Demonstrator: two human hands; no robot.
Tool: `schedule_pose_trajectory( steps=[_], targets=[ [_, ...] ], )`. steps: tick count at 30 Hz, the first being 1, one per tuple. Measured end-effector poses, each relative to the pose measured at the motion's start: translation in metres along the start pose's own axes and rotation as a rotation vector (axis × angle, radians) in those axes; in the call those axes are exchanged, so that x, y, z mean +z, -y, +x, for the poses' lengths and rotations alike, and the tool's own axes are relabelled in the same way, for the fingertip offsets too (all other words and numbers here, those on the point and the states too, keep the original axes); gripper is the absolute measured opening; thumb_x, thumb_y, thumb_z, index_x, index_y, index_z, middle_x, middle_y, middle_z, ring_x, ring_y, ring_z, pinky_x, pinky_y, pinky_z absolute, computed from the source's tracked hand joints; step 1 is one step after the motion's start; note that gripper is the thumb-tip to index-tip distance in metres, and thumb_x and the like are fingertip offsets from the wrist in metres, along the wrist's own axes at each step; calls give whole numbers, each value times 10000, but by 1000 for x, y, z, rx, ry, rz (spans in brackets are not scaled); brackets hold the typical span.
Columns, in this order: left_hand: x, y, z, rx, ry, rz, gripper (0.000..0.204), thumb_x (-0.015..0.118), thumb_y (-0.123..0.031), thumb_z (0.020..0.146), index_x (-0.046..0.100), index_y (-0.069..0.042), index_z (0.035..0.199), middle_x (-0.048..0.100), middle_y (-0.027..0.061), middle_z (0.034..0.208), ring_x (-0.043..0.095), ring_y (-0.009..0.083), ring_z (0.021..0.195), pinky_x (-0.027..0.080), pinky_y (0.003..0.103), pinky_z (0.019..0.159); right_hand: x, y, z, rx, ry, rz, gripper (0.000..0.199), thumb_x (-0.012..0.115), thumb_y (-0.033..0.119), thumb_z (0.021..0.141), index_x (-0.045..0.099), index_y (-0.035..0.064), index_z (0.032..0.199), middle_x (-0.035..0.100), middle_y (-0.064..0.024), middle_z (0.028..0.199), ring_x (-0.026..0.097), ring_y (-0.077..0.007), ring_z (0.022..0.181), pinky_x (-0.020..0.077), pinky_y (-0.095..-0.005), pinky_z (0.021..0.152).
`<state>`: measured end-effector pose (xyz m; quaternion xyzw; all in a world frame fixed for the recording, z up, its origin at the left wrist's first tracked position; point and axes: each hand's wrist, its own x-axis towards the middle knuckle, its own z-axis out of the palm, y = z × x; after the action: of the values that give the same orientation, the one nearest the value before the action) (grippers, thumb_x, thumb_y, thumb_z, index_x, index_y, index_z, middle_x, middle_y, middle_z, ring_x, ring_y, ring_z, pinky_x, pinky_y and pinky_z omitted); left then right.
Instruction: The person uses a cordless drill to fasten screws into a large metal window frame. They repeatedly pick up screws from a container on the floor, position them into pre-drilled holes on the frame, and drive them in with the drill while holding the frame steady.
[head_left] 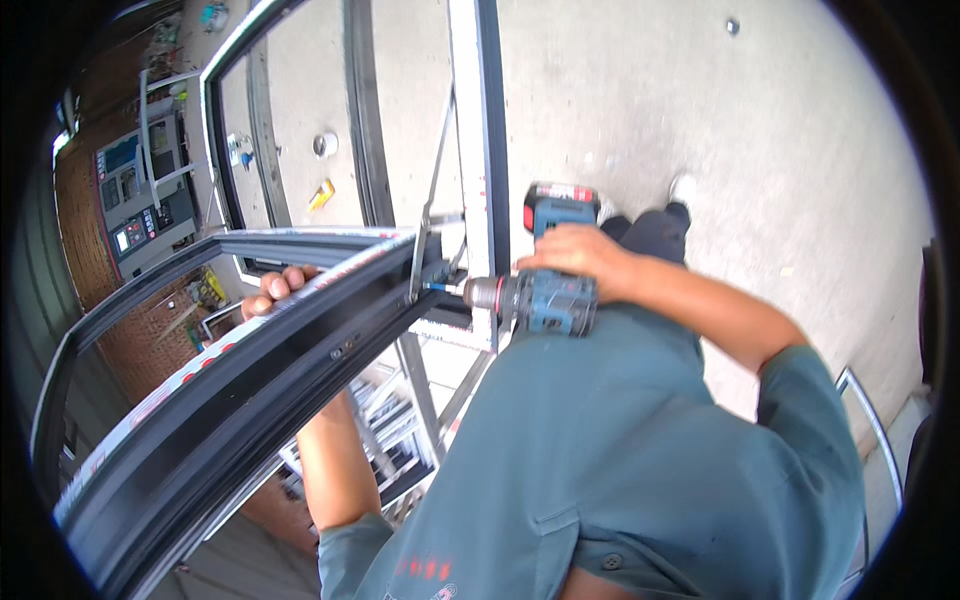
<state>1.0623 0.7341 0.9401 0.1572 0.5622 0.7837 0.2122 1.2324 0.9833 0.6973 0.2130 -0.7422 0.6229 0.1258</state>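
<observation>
My right hand (582,254) is wrapped round the grip of a blue cordless drill (558,303), its red-and-black battery beyond the fingers. The drill lies level, chuck toward the left. Its slim bit (445,288) reaches the metal stay arm (424,245) at the corner of a dark window sash (255,375). Whether a screw sits at the bit's tip is too small to tell. From under the sash my left hand (277,290) curls its fingers over the far edge and grips it. The sash stands angled out from a white-and-black outer frame (478,150), joined by the stay.
Beyond the frame, a yellow tool (321,194) and a small round tub (325,145) lie on the concrete floor. A machine with a control panel (135,236) stands at the far left. Stacked metal profiles (385,425) are below the sash. A metal frame (872,430) stands at right.
</observation>
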Motion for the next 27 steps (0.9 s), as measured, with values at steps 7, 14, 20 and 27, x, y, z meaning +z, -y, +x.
schedule_pose_trajectory(
  steps=[7, 14, 20, 27],
  targets=[
    [21, -92, -38, 365, -122, 161, 571, 551, -472, 1025, 557, -83, 1443, 581, 171, 1454, 597, 341, 1296, 482, 505, 1133, -65, -4, -54, 197, -6, -124, 337, 713, 150, 821, 716, 103, 1155, 684, -114, 897, 674, -333, 861, 518, -422, 785],
    [69, -211, -50, 575, 338, 317, 726, 275, -621, 1082, 406, -116, 1586, 495, 132, 1565, 504, 297, 1397, 353, 525, 1210, -147, -50, -185, 985, -146, -524, 377, 733, 354, 848, 728, 86, 1114, 735, -218, 1068, 699, -414, 1016, 552, -492, 833],
    [146, -217, -16, 789, -1086, 741, 869, 523, -659, 983, 374, -51, 1585, 377, 193, 1628, 418, 384, 1450, 338, 517, 1209, -230, -94, -355, 1520, -298, -671, 391, 667, 370, 875, 747, 94, 1139, 731, -246, 1117, 695, -420, 1095, 558, -494, 915],
    [164, -217, 3, 846, -1133, 729, 909, 461, -697, 996, 338, -21, 1591, 367, 200, 1633, 398, 403, 1464, 291, 430, 1245, -276, -87, -498, 1232, 196, -1168, 698, 782, 363, 848, 516, 85, 1430, 493, -189, 1477, 473, -272, 1391, 402, -344, 1139]
  ],
)
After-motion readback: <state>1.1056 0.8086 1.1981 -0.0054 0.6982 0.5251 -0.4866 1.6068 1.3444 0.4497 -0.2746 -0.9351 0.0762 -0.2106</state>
